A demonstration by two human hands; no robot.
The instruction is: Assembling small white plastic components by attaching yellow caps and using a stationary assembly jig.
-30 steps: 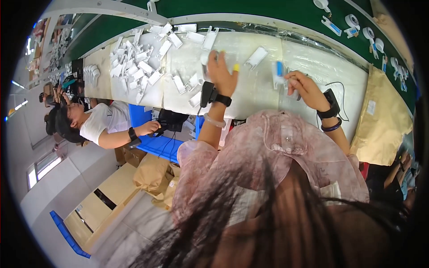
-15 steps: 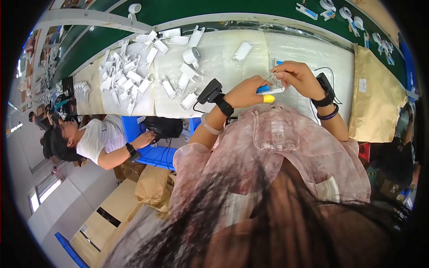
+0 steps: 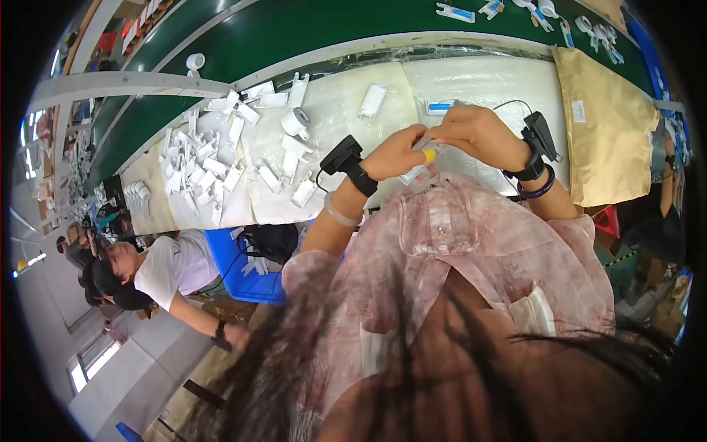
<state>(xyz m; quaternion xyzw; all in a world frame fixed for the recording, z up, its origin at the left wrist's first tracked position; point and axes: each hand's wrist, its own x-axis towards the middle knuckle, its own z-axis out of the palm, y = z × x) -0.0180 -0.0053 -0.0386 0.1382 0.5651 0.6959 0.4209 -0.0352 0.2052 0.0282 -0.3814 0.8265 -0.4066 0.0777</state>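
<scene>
White plastic sheeting covers the worktop [image 3: 471,81], which runs beside a green conveyor belt [image 3: 331,29]. Both hands meet just above the near edge of the worktop, close to the person's chest. The left hand [image 3: 398,152] has its grip closed around a small clear packet with a yellow piece inside [image 3: 426,155], holding it from the left. The right hand [image 3: 479,134] pinches the same packet from above and the right, fingers curled tight on it. Each wrist carries a black strapped device. A scatter of small white plastic parts [image 3: 213,166] lies on the worktop well to the left of the hands, and a brown paper bag [image 3: 607,125] lies to the right. Another person in a white shirt [image 3: 173,269] sits lower left, beside a blue crate [image 3: 247,276].
</scene>
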